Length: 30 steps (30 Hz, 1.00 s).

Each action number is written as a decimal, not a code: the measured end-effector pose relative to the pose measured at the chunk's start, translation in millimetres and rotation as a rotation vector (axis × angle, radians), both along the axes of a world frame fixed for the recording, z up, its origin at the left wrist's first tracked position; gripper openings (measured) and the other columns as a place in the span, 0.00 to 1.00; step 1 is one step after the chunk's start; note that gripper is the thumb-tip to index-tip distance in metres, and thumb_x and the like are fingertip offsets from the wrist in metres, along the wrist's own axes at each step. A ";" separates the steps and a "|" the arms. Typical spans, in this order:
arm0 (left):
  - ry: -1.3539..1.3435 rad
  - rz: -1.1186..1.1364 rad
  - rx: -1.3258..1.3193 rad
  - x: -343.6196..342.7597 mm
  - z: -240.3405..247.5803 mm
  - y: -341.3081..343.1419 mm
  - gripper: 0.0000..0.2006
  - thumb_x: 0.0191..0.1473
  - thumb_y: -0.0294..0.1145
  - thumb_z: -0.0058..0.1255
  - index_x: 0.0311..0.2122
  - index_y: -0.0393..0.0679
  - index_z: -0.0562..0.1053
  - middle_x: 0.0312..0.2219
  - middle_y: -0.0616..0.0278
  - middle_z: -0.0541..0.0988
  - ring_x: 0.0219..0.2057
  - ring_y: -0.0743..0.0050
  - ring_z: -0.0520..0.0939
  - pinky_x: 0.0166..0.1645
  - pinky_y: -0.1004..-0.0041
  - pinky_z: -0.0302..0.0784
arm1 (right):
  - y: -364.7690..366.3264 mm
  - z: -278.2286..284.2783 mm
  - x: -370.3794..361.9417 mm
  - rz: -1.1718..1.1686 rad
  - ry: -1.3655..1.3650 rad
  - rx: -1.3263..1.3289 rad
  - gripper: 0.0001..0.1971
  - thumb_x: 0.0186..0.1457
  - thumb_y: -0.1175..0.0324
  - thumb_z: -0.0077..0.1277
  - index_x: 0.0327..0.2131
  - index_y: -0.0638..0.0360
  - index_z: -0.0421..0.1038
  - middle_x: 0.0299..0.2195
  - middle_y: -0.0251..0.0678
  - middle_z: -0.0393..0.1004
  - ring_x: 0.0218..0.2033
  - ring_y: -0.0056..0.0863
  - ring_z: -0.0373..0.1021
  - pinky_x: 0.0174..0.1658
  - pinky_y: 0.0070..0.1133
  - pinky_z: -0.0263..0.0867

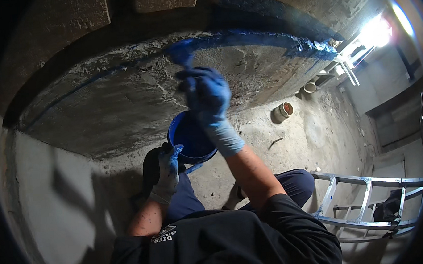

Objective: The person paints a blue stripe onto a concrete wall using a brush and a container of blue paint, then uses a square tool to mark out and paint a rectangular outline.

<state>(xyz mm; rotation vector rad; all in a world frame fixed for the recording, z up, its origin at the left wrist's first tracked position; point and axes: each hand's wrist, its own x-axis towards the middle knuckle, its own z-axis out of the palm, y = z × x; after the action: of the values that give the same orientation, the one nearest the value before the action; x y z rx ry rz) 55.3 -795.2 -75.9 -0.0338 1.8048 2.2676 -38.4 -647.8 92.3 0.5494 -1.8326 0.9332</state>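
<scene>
My right hand [209, 99], in a blue-stained glove, grips a paintbrush [181, 53] by its handle. The blue-coated bristles are at the rough upper edge of the grey wall [111, 110], slightly blurred. A wet blue band of coating [250, 39] runs along that edge from the brush to the right; a thin blue line continues to the left. My left hand [168, 172], gloved in white with blue-stained fingers, holds a blue bucket [199, 159] by its near left side. Dark blue coating shows inside the bucket, below my right wrist.
An aluminium ladder [365, 201] lies at the lower right, with a dark cloth [387, 205] on it. Farther off on the dusty floor stand a small bucket [284, 111] and another pale container [309, 87]. A bright work lamp [374, 33] shines at the upper right.
</scene>
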 end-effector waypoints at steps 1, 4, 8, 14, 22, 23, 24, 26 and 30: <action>-0.122 0.036 0.070 0.8 6.5 0.8 0.13 0.59 0.33 0.41 0.41 0.34 0.72 0.41 0.58 0.76 0.40 0.75 0.76 0.45 0.75 0.71 | -14.2 3.2 3.5 0.156 -0.001 -0.014 0.04 0.45 0.76 0.54 0.22 0.55 0.71 0.30 0.34 0.77 0.32 0.30 0.73 0.33 0.23 0.70; -0.167 0.123 0.203 0.6 6.1 -3.4 0.11 0.58 0.32 0.44 0.38 0.36 0.73 0.33 0.60 0.76 0.36 0.76 0.76 0.40 0.76 0.73 | -30.6 10.6 12.7 0.207 0.067 0.063 0.04 0.46 0.76 0.53 0.22 0.55 0.71 0.30 0.34 0.78 0.31 0.30 0.74 0.31 0.22 0.70; 0.301 0.124 -0.103 4.5 -0.8 -13.8 0.10 0.57 0.35 0.46 0.36 0.39 0.73 0.30 0.63 0.76 0.35 0.78 0.76 0.38 0.78 0.74 | 20.8 2.4 -1.4 0.086 -0.035 0.008 0.05 0.55 0.77 0.46 0.29 0.64 0.73 0.30 0.42 0.78 0.25 0.23 0.75 0.27 0.16 0.72; 0.212 0.052 -0.022 13.4 47.0 -20.0 0.12 0.58 0.33 0.44 0.40 0.36 0.72 0.34 0.60 0.75 0.37 0.75 0.76 0.43 0.75 0.73 | 47.3 4.9 3.9 -0.090 0.097 -0.058 0.08 0.56 0.75 0.47 0.25 0.65 0.74 0.31 0.41 0.78 0.26 0.25 0.74 0.30 0.18 0.71; -0.032 0.131 0.390 5.5 9.5 -26.4 0.09 0.54 0.30 0.50 0.40 0.37 0.73 0.36 0.62 0.76 0.39 0.77 0.75 0.48 0.77 0.69 | -9.2 6.7 50.9 0.300 -0.245 -0.262 0.05 0.53 0.73 0.49 0.27 0.59 0.75 0.29 0.35 0.79 0.25 0.24 0.74 0.31 0.19 0.71; -0.024 0.145 0.422 6.2 16.7 -26.1 0.09 0.54 0.30 0.51 0.39 0.37 0.73 0.35 0.63 0.76 0.37 0.79 0.75 0.48 0.78 0.68 | 3.6 6.1 57.7 0.332 -0.300 -0.368 0.09 0.57 0.68 0.47 0.30 0.62 0.74 0.30 0.37 0.78 0.27 0.25 0.74 0.32 0.20 0.71; -0.119 0.157 0.392 1.1 23.9 -26.1 0.10 0.52 0.27 0.54 0.40 0.38 0.73 0.33 0.65 0.76 0.37 0.81 0.75 0.47 0.79 0.70 | 20.6 1.7 57.3 0.445 -0.372 -0.497 0.12 0.60 0.64 0.46 0.33 0.63 0.73 0.31 0.38 0.77 0.28 0.25 0.74 0.32 0.20 0.70; -0.184 0.148 0.315 5.1 33.8 -30.9 0.08 0.50 0.26 0.54 0.37 0.41 0.71 0.33 0.64 0.77 0.38 0.78 0.76 0.46 0.80 0.71 | 39.6 1.6 64.8 0.423 -0.697 -0.512 0.12 0.61 0.63 0.45 0.36 0.64 0.69 0.31 0.38 0.76 0.28 0.24 0.72 0.31 0.19 0.69; -0.164 0.134 0.116 1.0 40.6 -42.1 0.10 0.52 0.28 0.53 0.40 0.41 0.70 0.34 0.64 0.76 0.38 0.80 0.74 0.45 0.80 0.71 | 17.8 -27.5 67.1 0.392 -0.964 -0.359 0.12 0.60 0.62 0.44 0.35 0.63 0.68 0.28 0.38 0.76 0.25 0.19 0.69 0.28 0.17 0.65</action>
<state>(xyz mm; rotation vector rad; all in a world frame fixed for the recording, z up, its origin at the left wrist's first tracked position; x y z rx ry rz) 56.3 -837.3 -35.4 -0.3191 1.6309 2.3789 28.8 -630.0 64.9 0.2281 -2.3241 1.9933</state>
